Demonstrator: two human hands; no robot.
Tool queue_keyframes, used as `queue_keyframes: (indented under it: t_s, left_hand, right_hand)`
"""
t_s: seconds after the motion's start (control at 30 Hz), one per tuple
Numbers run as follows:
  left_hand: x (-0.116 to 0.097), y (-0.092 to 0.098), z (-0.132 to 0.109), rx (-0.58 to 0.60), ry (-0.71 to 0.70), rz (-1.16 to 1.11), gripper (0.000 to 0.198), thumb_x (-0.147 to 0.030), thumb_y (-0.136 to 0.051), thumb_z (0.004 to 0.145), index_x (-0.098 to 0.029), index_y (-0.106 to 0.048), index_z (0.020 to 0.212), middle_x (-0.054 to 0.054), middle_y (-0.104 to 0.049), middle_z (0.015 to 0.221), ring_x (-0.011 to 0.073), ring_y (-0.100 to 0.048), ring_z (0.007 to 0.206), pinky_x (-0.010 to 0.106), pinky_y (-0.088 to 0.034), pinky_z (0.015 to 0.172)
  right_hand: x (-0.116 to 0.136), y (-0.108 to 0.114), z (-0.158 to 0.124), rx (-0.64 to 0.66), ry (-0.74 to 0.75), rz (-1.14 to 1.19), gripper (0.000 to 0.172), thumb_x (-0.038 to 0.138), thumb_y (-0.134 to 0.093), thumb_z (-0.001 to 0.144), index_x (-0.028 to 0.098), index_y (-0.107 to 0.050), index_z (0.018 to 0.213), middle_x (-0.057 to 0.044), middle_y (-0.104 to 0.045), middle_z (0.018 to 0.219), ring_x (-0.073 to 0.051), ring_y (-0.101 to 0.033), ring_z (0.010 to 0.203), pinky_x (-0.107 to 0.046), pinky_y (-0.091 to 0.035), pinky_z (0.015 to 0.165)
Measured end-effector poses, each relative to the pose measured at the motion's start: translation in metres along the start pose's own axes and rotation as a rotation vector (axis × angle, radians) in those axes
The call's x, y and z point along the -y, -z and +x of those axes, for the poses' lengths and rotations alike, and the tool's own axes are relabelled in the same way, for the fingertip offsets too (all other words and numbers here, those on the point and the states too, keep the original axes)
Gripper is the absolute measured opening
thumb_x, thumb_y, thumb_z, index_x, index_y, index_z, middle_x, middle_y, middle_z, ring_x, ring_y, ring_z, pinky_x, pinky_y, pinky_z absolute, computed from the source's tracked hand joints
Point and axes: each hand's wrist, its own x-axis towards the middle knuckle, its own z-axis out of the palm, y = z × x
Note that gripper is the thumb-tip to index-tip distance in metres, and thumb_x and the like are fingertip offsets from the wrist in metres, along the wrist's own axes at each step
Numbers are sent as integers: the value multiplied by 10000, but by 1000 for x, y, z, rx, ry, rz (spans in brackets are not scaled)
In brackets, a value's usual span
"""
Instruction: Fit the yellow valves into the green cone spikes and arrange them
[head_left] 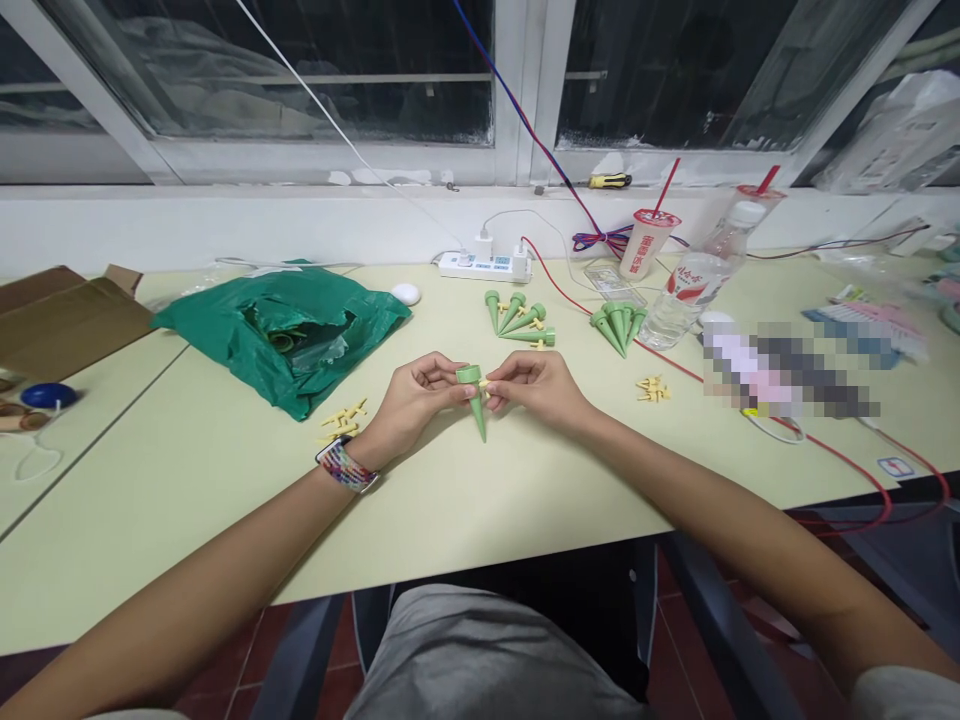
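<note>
My left hand [416, 398] pinches the wide top of a green cone-shaped spike [475, 398], whose tip points down toward the table. My right hand [534, 384] has its fingers closed on a small yellow piece [484, 386] pressed against the side of the spike's head. Both hands meet just above the pale yellow table [225, 480]. More small yellow pieces [343, 417] lie left of my left wrist, which wears a colourful band, and others [652, 388] lie to the right. Two groups of green spikes [521, 318] [618, 322] lie behind my hands.
A crumpled green plastic bag [289, 330] lies at left, next to a cardboard box [60, 315]. At the back are a white power strip [484, 264], red and blue cables, a paper cup with a straw [647, 243] and a clear water bottle [694, 285].
</note>
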Motion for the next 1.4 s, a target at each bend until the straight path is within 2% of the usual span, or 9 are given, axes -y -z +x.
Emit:
queue_keyframes:
  t_s: [0.17, 0.33, 0.6, 0.87, 0.93, 1.0, 1.07, 1.23, 1.4]
  left_hand:
    - [0, 1, 0, 21, 45, -7, 371, -308, -985, 649, -147, -720, 853, 66, -785, 861, 181, -739, 749, 315, -606, 747]
    - [2, 2, 0, 20, 14, 17, 348, -312, -975, 675, -155, -730, 866, 50, -774, 845, 168, -732, 752, 302, -605, 750]
    - [3, 3, 1, -18, -21, 56, 390, -325, -981, 660, -157, -734, 911, 63, -772, 874, 198, -743, 808, 331, -622, 781]
    - [6, 1, 5, -4, -48, 45, 390, -327, -947, 719, -165, -731, 1000, 71, -769, 954, 198, -729, 887, 334, -600, 841]
    - [6, 1, 6, 15, -43, 33, 367, -334, -912, 767, -180, -723, 1040, 57, -753, 969, 187, -720, 910, 320, -587, 849]
    - [6, 1, 5, 18, -21, 6, 361, -328, -890, 792, -201, -711, 1079, 34, -731, 962, 177, -715, 924, 310, -579, 855]
    - [6, 2, 5, 5, 8, -37, 370, -323, -882, 796, -219, -692, 1096, 18, -719, 958, 173, -716, 927, 311, -578, 856]
    - [9, 3, 6, 21, 44, -81, 391, -337, -850, 820, -232, -629, 1125, 12, -731, 943, 178, -745, 872, 352, -582, 880]
    - [9, 1, 8, 44, 63, -88, 459, -304, -871, 793, -228, -579, 1139, 21, -749, 977, 183, -760, 820, 372, -591, 873]
  right_hand:
    - [0, -2, -2, -56, 83, -102, 315, 441, -895, 737, 170, -753, 812, -51, -773, 779, -215, -777, 739, -345, -655, 734]
    - [2, -1, 0, -14, -24, -5, 421, 497, -939, 658, 156, -737, 799, -54, -767, 721, -224, -778, 700, -351, -667, 699]
    - [1, -2, 2, -26, -40, 48, 468, 520, -957, 621, 150, -731, 799, -61, -768, 708, -224, -776, 686, -372, -681, 704]
    - [5, 3, 9, 8, 49, -121, 361, 477, -886, 745, 185, -692, 834, -42, -763, 812, -205, -761, 778, -341, -638, 736]
    - [20, 14, 6, 116, 60, -253, 296, 440, -828, 814, 196, -711, 935, -40, -769, 896, -192, -746, 822, -323, -619, 758]
    - [40, 33, -2, 235, -6, -386, 352, 412, -779, 855, 212, -705, 1136, -38, -775, 950, -189, -733, 810, -310, -599, 725]
    - [60, 61, -16, 144, -64, -547, 385, 417, -702, 903, 216, -687, 1231, -36, -770, 905, -193, -719, 760, -298, -565, 668]
    - [82, 141, -63, -270, -172, -1260, 245, 356, -645, 882, 205, -782, 1019, -70, -762, 882, -219, -689, 751, -303, -457, 650]
    - [68, 172, -92, -260, -320, -1447, 217, 298, -622, 858, 206, -782, 971, -72, -765, 888, -219, -677, 763, -301, -417, 628]
